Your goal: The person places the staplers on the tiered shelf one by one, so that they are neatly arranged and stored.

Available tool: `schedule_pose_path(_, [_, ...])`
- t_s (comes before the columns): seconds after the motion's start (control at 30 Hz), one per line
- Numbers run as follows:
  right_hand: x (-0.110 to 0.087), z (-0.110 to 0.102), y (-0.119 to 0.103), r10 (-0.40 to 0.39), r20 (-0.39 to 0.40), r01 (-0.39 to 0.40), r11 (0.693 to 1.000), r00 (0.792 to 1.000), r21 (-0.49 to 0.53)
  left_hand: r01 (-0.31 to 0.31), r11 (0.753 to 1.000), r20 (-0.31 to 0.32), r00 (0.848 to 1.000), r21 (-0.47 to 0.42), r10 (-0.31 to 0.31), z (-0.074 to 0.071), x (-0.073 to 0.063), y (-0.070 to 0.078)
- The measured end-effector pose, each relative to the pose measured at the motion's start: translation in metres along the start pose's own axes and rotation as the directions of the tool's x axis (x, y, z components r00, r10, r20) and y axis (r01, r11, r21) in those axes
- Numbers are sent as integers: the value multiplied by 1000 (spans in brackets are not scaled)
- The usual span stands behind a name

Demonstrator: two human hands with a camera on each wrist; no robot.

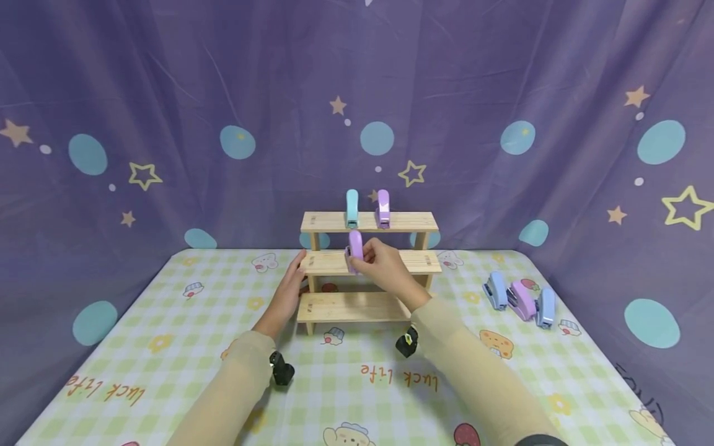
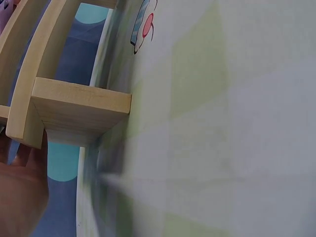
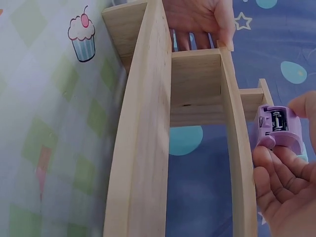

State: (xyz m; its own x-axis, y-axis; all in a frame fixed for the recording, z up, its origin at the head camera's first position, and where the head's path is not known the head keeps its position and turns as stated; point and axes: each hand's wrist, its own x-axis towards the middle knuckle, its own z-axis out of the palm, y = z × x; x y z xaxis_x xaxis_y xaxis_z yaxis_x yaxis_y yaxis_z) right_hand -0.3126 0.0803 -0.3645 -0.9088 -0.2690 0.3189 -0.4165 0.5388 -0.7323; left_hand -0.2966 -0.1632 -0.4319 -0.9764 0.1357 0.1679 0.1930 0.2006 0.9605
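Observation:
A three-tiered wooden shelf (image 1: 351, 307) stands on the table. My right hand (image 1: 388, 267) pinches a purple stapler (image 1: 356, 243), upright at the middle tier, left of its centre. In the right wrist view, the underside of this purple stapler (image 3: 279, 123) faces the camera, with thumb and fingers on either side. My left hand (image 1: 289, 286) grips the left end of the middle tier; its fingers reach under the board in the right wrist view. On the top tier stand a teal stapler (image 1: 352, 207) and another purple stapler (image 1: 383, 209).
To the right of the shelf, two blue staplers (image 1: 495, 291) and a purple stapler (image 1: 521, 300) lie close together on the checked tablecloth (image 1: 184, 359). A purple curtain (image 1: 279, 93) with stars and dots hangs behind the table.

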Motion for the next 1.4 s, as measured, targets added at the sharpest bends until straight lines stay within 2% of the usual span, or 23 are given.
schedule_pose_path(0.23, [4,8,3,6,-14,-6,1000,1000,14,16,1000,16,1000,-8,-16,-1,0,4])
schedule_pose_path(0.5, [4,12,7,5,-17,-5,1000,1000,7,40,999,46,998,-16,-39,-1,-13,35])
schedule_pose_path(0.6, [4,13,6,14,-8,-14,1000,1000,1,44,999,45,998,-6,-44,0,-15,38])
schedule_pose_path(0.7, [4,13,5,26,-4,-26,1000,1000,-9,51,999,42,998,-10,-51,0,-14,35])
schedule_pose_path(0.83, [4,13,4,35,-2,-35,999,999,-11,44,999,30,999,-32,-43,0,-6,18])
schedule_pose_path(0.93, [3,12,4,38,-1,-38,999,999,-8,28,999,12,1000,-20,-27,1,1,4])
schedule_pose_path(1.0, [3,12,5,40,1,-40,999,999,-10,20,1000,5,1000,-4,-20,1,2,0])
schedule_pose_path(1.4, [5,11,4,58,22,-58,998,998,15,29,999,-7,1000,-14,-29,1,1,-2])
